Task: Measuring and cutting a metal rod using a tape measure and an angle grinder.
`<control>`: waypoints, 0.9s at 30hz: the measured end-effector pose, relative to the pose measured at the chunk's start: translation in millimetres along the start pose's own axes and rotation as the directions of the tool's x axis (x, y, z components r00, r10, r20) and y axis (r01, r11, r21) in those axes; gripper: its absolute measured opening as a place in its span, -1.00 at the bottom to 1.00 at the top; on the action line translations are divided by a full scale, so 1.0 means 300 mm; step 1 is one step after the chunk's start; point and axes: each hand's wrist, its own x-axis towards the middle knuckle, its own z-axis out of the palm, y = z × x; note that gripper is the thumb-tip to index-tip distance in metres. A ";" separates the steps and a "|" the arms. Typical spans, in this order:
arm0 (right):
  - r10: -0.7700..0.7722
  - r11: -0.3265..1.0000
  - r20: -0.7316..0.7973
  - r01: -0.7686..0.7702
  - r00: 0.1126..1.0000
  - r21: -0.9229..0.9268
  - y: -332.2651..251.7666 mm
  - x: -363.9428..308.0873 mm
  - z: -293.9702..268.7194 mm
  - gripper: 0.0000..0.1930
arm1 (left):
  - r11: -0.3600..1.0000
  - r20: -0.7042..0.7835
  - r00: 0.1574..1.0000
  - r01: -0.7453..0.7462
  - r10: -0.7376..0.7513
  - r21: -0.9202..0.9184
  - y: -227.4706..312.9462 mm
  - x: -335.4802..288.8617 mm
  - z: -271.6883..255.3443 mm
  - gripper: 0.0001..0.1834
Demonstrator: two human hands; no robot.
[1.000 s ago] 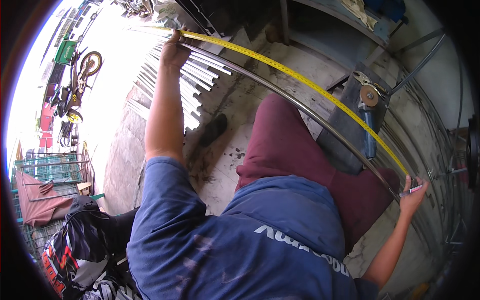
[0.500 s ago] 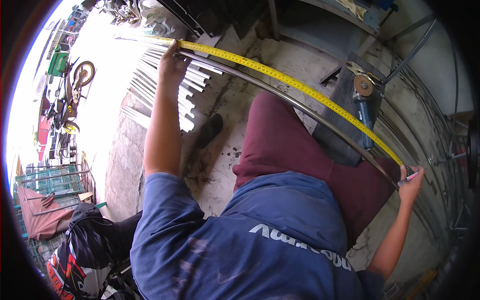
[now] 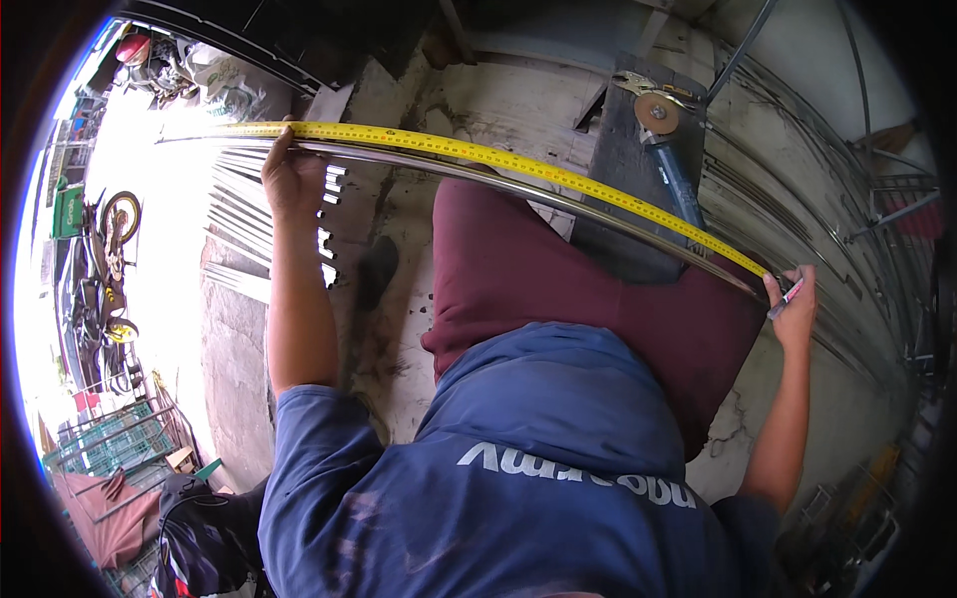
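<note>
Across the upper middle of the view, a yellow tape measure [image 3: 518, 164] is stretched along a long curved metal rod [image 3: 558, 199], running from upper left down to the right. At its left end, the tape and rod are pinned together by the left hand [image 3: 291, 179], fingers curled closed around both. At the right end, the tape's lower end is held against the rod tip by the right hand [image 3: 795, 304]; a small marker pen [image 3: 786, 299] with a red part is also pinched in those fingers, which are closed. Exactly how the tape is clamped under the right fingers cannot be told.

Tape lies just above the rod and touches it along most of the span, as far as can be seen.

Below the rod, maroon trousers [image 3: 558, 289] and a blue shirt [image 3: 518, 478] fill the lower middle. An angle grinder [image 3: 663, 140] with a blue handle is laid on a dark steel plate [image 3: 623, 199] just beyond the tape, near its right half. A stack of pale metal bars [image 3: 249, 214] is seen on the concrete floor [image 3: 478, 100] beside the left hand. More curved rods [image 3: 797, 149] are leaned at the right. Motorbikes [image 3: 110, 259] are parked far left, in overexposed daylight.
</note>
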 end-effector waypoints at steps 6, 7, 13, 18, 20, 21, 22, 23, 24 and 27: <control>0.003 0.999 0.015 -0.004 1.000 0.034 -0.013 -0.012 -0.011 -0.51 | 0.994 0.138 0.987 0.089 -0.079 -0.070 -0.047 -0.022 0.004 -0.77; 0.021 0.999 0.040 -0.023 0.999 0.041 -0.014 -0.013 -0.015 -0.51 | 0.995 0.144 0.986 0.094 -0.087 -0.044 -0.059 -0.037 0.022 -0.76; 0.047 0.999 0.084 -0.048 0.995 0.015 0.005 -0.010 -0.025 -0.50 | 0.987 0.066 0.992 0.097 -0.106 0.126 -0.116 -0.100 0.055 -0.74; 0.036 0.999 0.067 -0.036 0.997 0.003 -0.001 -0.020 -0.028 -0.49 | 0.971 0.060 0.989 0.118 -0.133 0.208 -0.189 -0.178 0.089 -0.71; 0.030 1.000 0.057 -0.030 0.998 0.004 -0.005 -0.029 -0.027 -0.49 | 0.962 0.130 0.979 0.121 -0.156 0.243 -0.219 -0.188 0.068 -0.69; 0.037 0.999 0.047 -0.037 0.998 0.007 -0.008 -0.033 -0.023 -0.49 | 0.953 0.175 0.965 0.143 -0.194 0.268 -0.226 -0.201 0.081 -0.68; 0.044 0.999 0.038 -0.044 0.998 0.011 -0.012 -0.037 -0.018 -0.49 | 0.951 0.177 0.964 0.145 -0.197 0.271 -0.240 -0.213 0.094 -0.68; 0.048 0.999 0.037 -0.048 0.998 0.013 -0.019 -0.043 -0.016 -0.49 | 0.946 0.129 0.975 0.139 -0.182 0.292 -0.267 -0.230 0.107 -0.71; 0.077 0.997 0.046 -0.077 0.996 0.014 -0.026 -0.054 -0.018 -0.50 | 0.941 0.084 0.982 0.136 -0.169 0.311 -0.300 -0.256 0.138 -0.74; 0.098 0.995 0.007 -0.098 0.995 0.000 -0.022 -0.084 0.006 -0.51 | 0.930 0.044 0.986 0.135 -0.160 0.342 -0.353 -0.325 0.207 -0.76</control>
